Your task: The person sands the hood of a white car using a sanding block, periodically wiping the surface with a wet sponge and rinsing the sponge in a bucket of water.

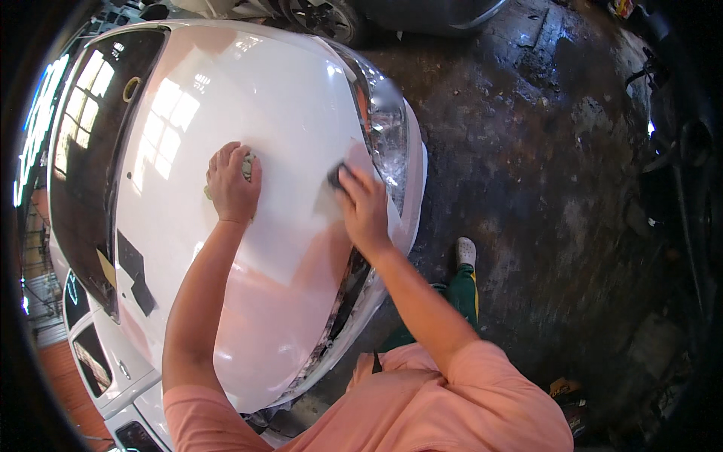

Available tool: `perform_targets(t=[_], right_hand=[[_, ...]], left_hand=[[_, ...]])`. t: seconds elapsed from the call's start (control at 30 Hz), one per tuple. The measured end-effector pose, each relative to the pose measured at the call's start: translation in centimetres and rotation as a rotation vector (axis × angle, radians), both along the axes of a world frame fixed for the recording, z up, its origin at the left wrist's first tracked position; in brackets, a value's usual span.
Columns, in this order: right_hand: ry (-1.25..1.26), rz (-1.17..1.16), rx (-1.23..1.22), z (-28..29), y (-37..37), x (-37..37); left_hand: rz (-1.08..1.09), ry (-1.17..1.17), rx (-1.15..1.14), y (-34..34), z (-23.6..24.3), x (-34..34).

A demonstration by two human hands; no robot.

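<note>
A white car hood (279,90) with dull pinkish patches (271,316) lies under both hands. My left hand (232,192) is closed over a crumpled pale green cloth or sponge (248,167), resting on the middle of the hood. Toward the front edge, near the headlight (385,113), my right hand (365,211) grips a small dark pad (336,177) pressed flat on the surface. Its fingers bend over the pad's right side. A greyish smear shows on the paint just below the pad.
Dark sheets (137,275) lie on the hood by the windshield (86,151). Another vehicle's wheel (324,19) stands beyond the far side. To the right is a dark stained floor (542,188), with my shoe (466,251) on it. A white vehicle (105,346) stands at lower left.
</note>
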State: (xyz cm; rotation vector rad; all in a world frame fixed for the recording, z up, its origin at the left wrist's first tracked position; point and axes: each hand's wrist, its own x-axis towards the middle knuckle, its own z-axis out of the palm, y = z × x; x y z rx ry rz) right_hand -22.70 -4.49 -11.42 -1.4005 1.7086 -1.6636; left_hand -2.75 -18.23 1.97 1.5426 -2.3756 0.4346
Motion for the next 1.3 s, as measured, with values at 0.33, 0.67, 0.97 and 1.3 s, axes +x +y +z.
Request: perform_targets(t=[0.33, 0.67, 0.97, 1.3], right_hand=[[0.032, -0.057, -0.038, -0.1, -5.3, -2.8], [0.032, -0.049, -0.083, 0.0, -5.8, -3.4], [0.066, -0.039, -0.086, -1.3, -4.4, -4.3], [0.033, 0.037, 0.017, -3.3, 3.2, -2.2]], left_hand=[[-0.018, -0.001, -0.006, -0.1, 0.1, -1.2], [-0.041, -0.017, -0.043, -0.5, 0.0, -1.5], [-0.082, 0.024, -0.048, -0.5, 0.0, -1.7], [-0.037, -0.007, -0.041, -0.4, -0.1, -0.2]])
